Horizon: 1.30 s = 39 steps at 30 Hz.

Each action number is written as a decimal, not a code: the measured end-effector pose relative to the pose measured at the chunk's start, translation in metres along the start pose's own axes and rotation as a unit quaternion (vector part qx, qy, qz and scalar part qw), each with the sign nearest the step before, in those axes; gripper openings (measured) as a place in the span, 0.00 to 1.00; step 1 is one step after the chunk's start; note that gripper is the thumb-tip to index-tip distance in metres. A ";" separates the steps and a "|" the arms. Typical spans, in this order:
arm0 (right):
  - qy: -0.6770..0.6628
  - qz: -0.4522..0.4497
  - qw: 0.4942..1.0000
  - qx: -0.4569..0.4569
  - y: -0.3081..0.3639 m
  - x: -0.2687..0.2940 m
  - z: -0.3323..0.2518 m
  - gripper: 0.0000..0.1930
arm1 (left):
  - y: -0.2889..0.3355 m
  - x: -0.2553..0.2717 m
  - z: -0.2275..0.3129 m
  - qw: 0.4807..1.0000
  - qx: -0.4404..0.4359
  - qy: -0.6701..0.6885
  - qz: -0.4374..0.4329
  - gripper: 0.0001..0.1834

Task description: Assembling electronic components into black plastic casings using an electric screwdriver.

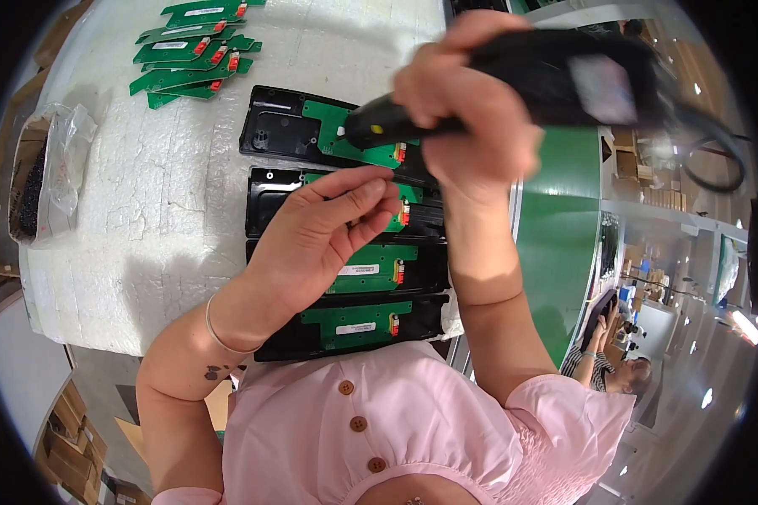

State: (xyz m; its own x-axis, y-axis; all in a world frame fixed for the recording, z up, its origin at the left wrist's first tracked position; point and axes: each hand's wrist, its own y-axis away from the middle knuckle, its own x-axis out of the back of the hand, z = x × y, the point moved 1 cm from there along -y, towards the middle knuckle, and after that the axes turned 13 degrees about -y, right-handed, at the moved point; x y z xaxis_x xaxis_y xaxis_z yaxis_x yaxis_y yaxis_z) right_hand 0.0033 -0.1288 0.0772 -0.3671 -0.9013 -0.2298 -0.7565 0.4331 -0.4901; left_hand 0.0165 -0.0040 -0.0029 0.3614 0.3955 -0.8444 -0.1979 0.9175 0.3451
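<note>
My right hand [472, 105] is wrapped round a black corded electric screwdriver [556, 71], partly blurred by motion. The screwdriver's nose slants down to a green circuit board [333, 135], which lies in the farthest black plastic housing [269, 122]. Over the second housing [264, 198] hovers my left hand [312, 231], fingers curled and thumb against the index finger. Whatever is in that pinch is too small or hidden to make out. Nearer to me, a third board [379, 268] and a fourth board [345, 324] sit in their own black housings, side by side.
A pile of loose green circuit boards [195, 52] lies at the far left of the white foam-topped table [160, 185]. At the left edge stands a small plastic-lined box [32, 181] of tiny black pieces. A green surface [556, 185] is on the right, with another person [615, 366] beyond.
</note>
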 end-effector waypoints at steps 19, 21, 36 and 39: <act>-0.094 -0.029 0.994 0.038 0.005 0.004 -0.027 0.18 | 0.004 -0.012 0.003 0.996 0.046 0.080 0.012 0.19; -0.110 0.022 0.994 0.002 -0.007 0.014 -0.005 0.16 | 0.000 -0.004 -0.004 0.991 0.092 0.092 0.038 0.22; -0.097 0.076 0.990 -0.069 -0.020 0.013 0.018 0.09 | 0.004 -0.007 -0.003 0.993 0.009 -0.118 -0.029 0.09; -0.083 0.075 0.991 -0.080 -0.022 0.011 0.016 0.08 | 0.003 -0.008 0.000 0.997 0.024 -0.078 0.005 0.08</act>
State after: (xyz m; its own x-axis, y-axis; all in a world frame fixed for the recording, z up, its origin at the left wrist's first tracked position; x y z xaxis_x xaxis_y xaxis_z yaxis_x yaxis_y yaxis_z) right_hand 0.0244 -0.1485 0.0714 -0.3981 -0.8095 -0.4315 -0.7808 0.5459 -0.3039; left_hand 0.0135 -0.0041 0.0049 0.4981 0.4024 -0.7681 -0.1589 0.9132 0.3753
